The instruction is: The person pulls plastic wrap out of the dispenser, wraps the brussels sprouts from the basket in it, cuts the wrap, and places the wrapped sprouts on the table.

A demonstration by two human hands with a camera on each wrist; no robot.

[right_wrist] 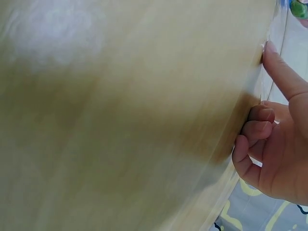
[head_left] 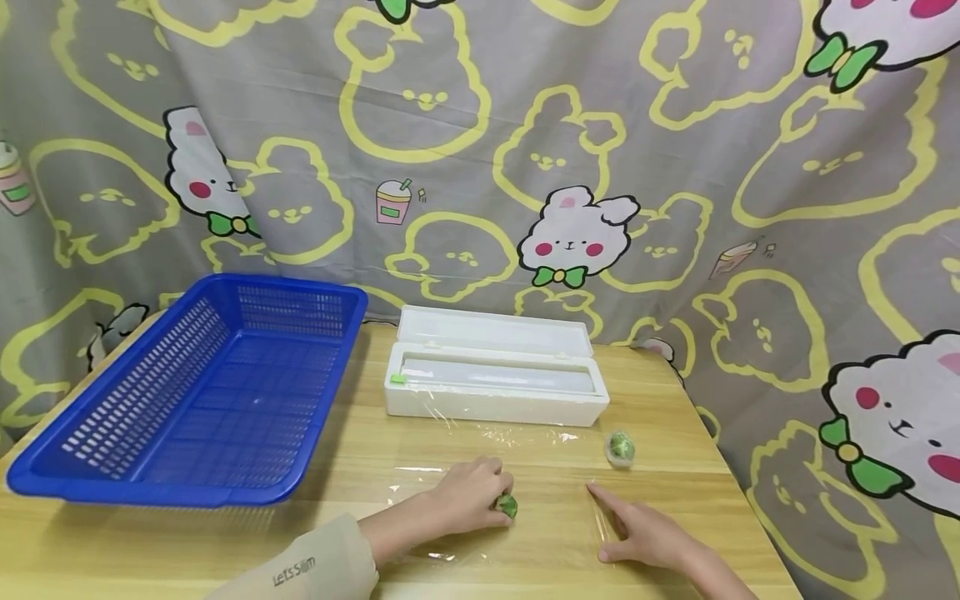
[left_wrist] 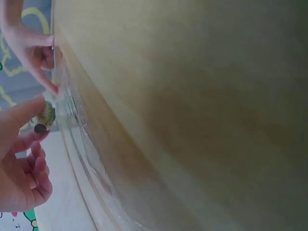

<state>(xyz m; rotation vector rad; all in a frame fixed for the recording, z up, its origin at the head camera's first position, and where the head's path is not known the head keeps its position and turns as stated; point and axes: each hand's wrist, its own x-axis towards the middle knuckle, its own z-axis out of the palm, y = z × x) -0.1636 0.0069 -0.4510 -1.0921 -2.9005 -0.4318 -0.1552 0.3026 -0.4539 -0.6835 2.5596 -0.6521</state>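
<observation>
My left hand (head_left: 472,498) pinches a small green vegetable (head_left: 507,505) between thumb and fingers, low over the clear plastic wrap (head_left: 438,557) spread on the table. The left wrist view shows the vegetable's mottled green sides and brown cut end (left_wrist: 40,128), much like a Brussels sprout. Farther right, the index finger and thumb of my right hand (head_left: 651,533) are extended and touch down at the wrap's right edge, while its other fingers curl in. A second green vegetable (head_left: 621,448), with clear film around it, lies beyond the right hand.
Behind the hands stands a white wrap dispenser box (head_left: 495,407), lid raised, a roll inside and a green slider at its left end. A large blue plastic basket (head_left: 315,400) occupies the left side. The wooden table (head_left: 720,508) backs onto a patterned curtain (head_left: 465,183).
</observation>
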